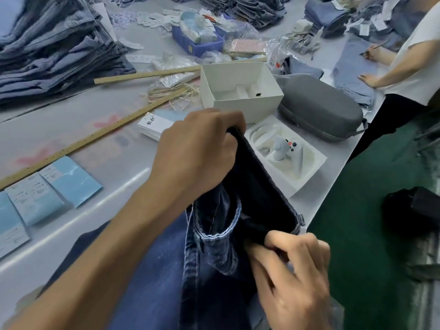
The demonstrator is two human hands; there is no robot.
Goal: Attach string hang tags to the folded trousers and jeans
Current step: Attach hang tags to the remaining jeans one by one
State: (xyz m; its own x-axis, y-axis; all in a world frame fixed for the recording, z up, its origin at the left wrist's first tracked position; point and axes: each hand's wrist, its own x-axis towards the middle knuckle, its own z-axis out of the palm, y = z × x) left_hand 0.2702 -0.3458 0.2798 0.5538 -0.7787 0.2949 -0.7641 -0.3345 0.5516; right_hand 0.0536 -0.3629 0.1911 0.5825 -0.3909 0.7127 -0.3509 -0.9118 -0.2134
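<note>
The long grey worktable (100,129) is crowded: stacks of folded jeans (54,48), two wooden rulers, a white box (240,89), and hang tags (157,126) lying just beyond the hands. No tag is on the dark jeans (214,234) yet; they lie at the near table edge, waistband stretched open. I think the waistband could slip free, because each grip takes only its edge. The left hand (197,148) is curled tightly over the far end. The right hand (292,265) pinches the near end.
</note>
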